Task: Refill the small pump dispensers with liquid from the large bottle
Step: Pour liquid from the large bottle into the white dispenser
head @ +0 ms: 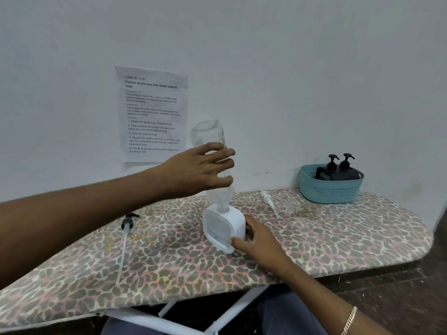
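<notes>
Both hands grip: left fingers [223,165] wrap the upended large bottle [210,139], right fingers [238,241] clasp the white dispenser [232,222].

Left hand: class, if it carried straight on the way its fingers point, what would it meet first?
Probably nothing new: the left hand already grips the upturned clear bottle. Past it, only bare wall, though depth is unclear.

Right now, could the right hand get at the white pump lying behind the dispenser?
Probably yes: the right hand steadies the white dispenser, and the white pump lies unobstructed just beyond it. Letting go risks tipping the inverted bottle.
</notes>
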